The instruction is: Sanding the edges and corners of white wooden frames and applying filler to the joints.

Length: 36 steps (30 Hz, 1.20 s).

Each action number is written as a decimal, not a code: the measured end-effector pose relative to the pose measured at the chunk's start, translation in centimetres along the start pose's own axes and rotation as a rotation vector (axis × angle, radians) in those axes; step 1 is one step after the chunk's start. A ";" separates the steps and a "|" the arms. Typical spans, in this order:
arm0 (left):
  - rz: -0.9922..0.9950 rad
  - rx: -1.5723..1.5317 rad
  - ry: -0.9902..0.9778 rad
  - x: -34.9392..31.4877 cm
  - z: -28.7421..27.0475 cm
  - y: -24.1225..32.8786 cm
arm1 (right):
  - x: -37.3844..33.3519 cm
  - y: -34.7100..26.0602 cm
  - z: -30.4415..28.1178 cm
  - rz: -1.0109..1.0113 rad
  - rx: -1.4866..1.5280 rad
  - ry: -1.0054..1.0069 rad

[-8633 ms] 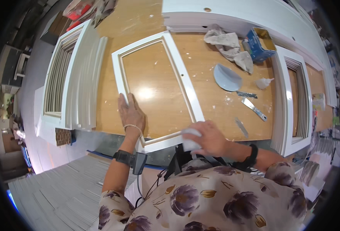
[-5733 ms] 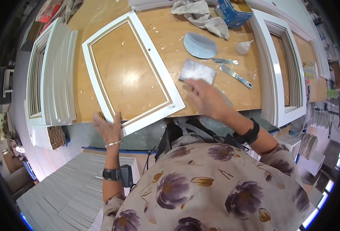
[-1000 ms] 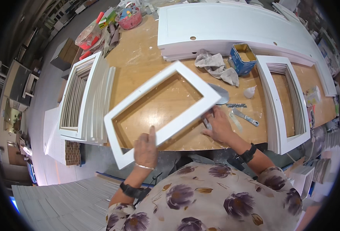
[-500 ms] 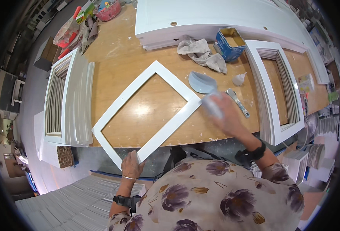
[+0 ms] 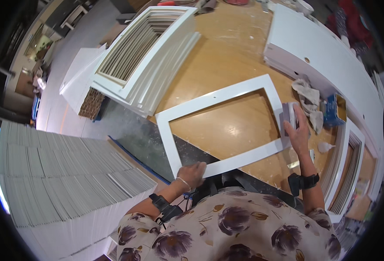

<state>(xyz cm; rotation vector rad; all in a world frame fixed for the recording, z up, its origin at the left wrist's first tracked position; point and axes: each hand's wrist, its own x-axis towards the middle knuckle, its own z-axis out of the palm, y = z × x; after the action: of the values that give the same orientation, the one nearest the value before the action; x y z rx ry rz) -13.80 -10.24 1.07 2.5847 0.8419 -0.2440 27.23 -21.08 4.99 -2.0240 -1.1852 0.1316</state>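
A white rectangular wooden frame (image 5: 209, 103) lies flat on the wooden workbench (image 5: 231, 48), its near corner overhanging the bench edge. My left hand (image 5: 193, 173) grips that near corner of the frame. My right hand (image 5: 297, 128) holds a small grey-white sanding block (image 5: 289, 116) pressed against the frame's right side rail.
A stack of white frames (image 5: 144, 52) rests on the bench at left. A long white panel (image 5: 327, 56) lies along the far right, with crumpled rags (image 5: 308, 102) and a blue box (image 5: 332, 111) beside it. More frames (image 5: 346, 169) stand at right. Tall stacks of white boards (image 5: 61, 182) fill the lower left.
The frame has been turned on the bench and now lies with a long rail toward me. My left hand grips its near corner; my right hand has moved the sanding block to the right rail.
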 end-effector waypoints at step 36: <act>0.068 -0.291 -0.173 1.5 -2.1 1.2 | -4.8 -26.9 19.5 -0.837 0.690 -1.136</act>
<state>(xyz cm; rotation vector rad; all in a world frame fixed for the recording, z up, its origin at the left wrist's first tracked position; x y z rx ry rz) -11.83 -9.38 2.94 2.2789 0.6716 -0.2966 -2.88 -6.54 7.89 -0.6385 -2.1484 1.1727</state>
